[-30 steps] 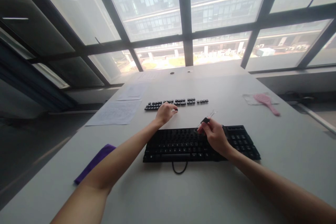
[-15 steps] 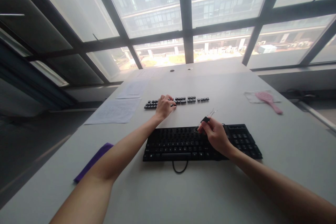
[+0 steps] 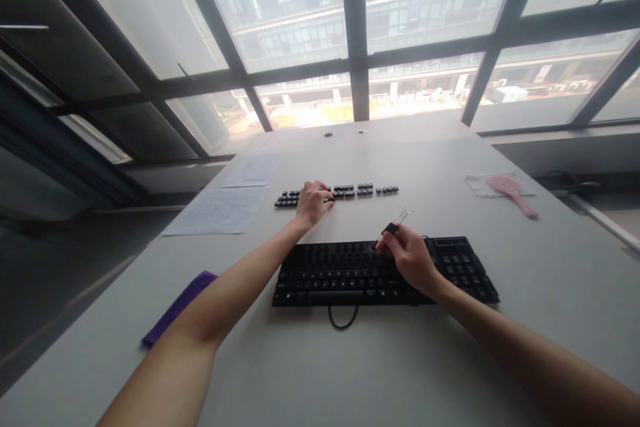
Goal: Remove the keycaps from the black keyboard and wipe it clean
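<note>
My left hand [image 3: 313, 204] reaches out over the middle of the surface [image 3: 320, 373], its fingers curled in and the thumb and fingertips drawn close together at a small dark keycap [image 3: 329, 199]. I cannot tell whether I have a grip on it or am only touching it. Rows of loose black keycaps [image 3: 365, 190] run on both sides of this hand, partly hidden behind it, about midway between the surface's left and right edges.

My right hand [image 3: 414, 257] is closed, thumb against fingers, round the black handle of a wire tool [image 3: 390, 229]; thin wire shows at both ends of it. I hold the tool above the black keyboard [image 3: 334, 284], which lies between the loose caps and the near edge. Its lower rows carry caps, while its upper main block shows small dark stems. A loop of black cable [image 3: 343, 327] pokes out on its near side.

Papers [image 3: 216, 212] lie along the left edge, and a purple cloth [image 3: 175, 313] sits nearer the near left corner, partly behind my forearm. Toward the right edge, a pink brush [image 3: 505, 186] rests on something pale and flat.
</note>
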Motion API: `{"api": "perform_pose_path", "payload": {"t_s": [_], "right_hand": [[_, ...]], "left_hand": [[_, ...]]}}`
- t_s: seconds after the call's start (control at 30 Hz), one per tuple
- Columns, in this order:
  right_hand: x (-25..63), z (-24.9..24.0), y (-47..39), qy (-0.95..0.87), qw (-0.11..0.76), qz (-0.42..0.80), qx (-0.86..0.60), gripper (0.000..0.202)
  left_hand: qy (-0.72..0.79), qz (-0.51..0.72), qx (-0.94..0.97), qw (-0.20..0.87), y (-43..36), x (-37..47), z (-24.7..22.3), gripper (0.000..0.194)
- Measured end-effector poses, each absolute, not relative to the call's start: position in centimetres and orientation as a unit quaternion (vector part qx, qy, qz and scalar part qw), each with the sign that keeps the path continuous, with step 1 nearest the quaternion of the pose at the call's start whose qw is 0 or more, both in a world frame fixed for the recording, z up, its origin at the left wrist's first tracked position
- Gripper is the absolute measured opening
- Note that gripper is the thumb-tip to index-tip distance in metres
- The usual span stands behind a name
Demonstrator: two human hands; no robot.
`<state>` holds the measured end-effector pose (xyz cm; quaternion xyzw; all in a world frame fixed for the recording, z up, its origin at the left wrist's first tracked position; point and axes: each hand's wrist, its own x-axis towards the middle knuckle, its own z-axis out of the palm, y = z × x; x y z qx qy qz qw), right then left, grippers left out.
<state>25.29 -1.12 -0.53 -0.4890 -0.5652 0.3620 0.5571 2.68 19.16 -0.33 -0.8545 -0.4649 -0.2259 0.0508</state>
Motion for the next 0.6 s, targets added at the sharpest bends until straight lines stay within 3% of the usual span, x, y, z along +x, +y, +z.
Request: {"api": "perform_pose_path", "payload": {"t_s": [0.17,0.3,0.6], "right_hand": [[25.3,-0.4,-1.2,-0.564,0.558,0.365,-0.487,0.027],[25.3,-0.4,-1.1,-0.560,0.567,0.355,-0.489,0.027],[25.6,-0.5,-1.0,-0.532,0.599,0.345,-0.489,0.023]], "left_hand": [[-0.456,-0.241,-0.856,0.038,19.2,2.3,0.6,0.021],[-0.470,-0.278,-0.837,0.039,17.7,1.8,2.3,0.013],[-0.378,-0.258,-0.886,-0.076,3.3,5.3,3.2,0.013]]}}
